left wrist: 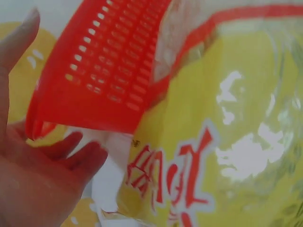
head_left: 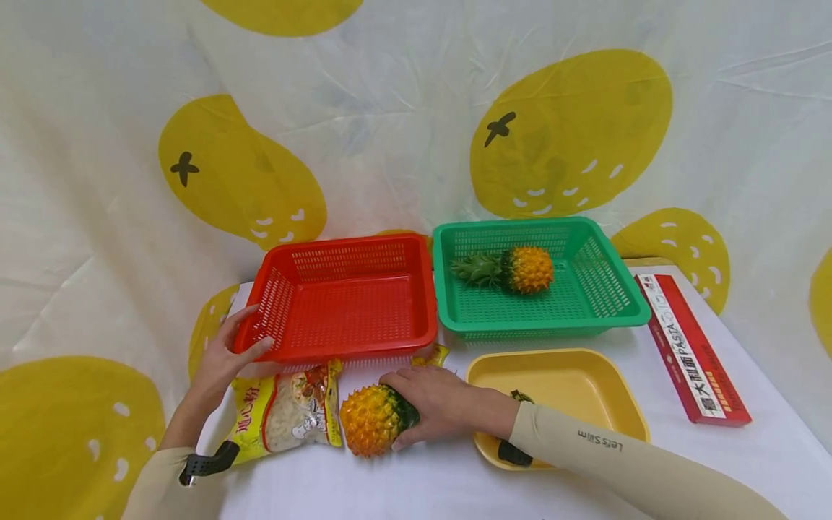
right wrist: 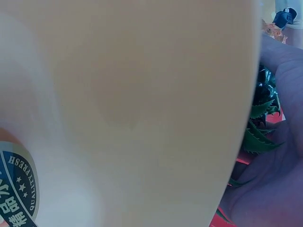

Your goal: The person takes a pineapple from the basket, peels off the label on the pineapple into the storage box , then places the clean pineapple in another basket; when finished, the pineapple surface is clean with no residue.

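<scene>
My right hand [head_left: 432, 401] grips an orange pineapple [head_left: 370, 420] at its green leafy end, low over the white tabletop. In the right wrist view, toothed green leaves [right wrist: 258, 139] show under the palm. My left hand [head_left: 227, 354] is at the near left corner of a red perforated basket [head_left: 338, 354]. Its fingers are spread around the rim, with the thumb apart; whether they touch the rim is unclear. Below that hand lies a yellow food bag [head_left: 286, 412] with a clear window, close beside the basket in the left wrist view.
A green basket [head_left: 539, 328] holds another pineapple [head_left: 529, 270]. My right forearm crosses a pale yellow tray [head_left: 572, 361]. A red and white pasta box [head_left: 692, 354] lies at the right. Behind the right hand, a small yellow packet [head_left: 434, 355] is partly hidden. Patterned cloth [head_left: 390, 108] hangs behind.
</scene>
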`<state>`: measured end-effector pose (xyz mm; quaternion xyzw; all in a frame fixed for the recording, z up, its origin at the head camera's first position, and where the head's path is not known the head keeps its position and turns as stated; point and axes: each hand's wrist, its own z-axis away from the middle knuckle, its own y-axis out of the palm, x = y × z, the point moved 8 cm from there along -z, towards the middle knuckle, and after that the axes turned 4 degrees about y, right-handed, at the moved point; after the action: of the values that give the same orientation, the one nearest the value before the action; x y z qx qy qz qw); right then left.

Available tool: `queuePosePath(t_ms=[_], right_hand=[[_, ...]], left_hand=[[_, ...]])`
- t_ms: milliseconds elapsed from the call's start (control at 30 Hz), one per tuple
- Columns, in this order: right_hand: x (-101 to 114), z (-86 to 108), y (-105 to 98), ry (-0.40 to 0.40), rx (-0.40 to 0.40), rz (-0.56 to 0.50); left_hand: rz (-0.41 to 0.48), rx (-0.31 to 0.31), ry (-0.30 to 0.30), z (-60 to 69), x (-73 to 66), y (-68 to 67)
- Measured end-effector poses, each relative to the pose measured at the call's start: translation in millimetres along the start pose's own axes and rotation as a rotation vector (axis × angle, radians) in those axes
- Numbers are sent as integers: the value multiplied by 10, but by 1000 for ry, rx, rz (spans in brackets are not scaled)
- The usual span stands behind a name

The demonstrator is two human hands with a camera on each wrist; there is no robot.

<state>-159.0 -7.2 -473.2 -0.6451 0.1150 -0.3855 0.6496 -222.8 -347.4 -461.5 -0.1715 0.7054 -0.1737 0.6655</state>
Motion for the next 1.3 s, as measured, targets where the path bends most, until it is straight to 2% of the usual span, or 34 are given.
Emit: queuePosePath(t_ms=[133,533,867,1000,1167,1300], right_hand=[[-10,-1,1,7,1,2],[-2,13,-2,17,17,-21],[50,-15,-30,-5,18,60],[65,-47,-38,-8,4,47],[69,-66,-71,-11,-18,12],[79,-57,-123,-21,-46,32]], left_hand=[[15,36,-6,-26,64,56],[106,31,-8,-41,155,122],[101,51,-15,-40,179,114],[75,50,-15,-27,181,94],[90,59,-22,-25,192,105],[90,59,-15,-32,189,110]])
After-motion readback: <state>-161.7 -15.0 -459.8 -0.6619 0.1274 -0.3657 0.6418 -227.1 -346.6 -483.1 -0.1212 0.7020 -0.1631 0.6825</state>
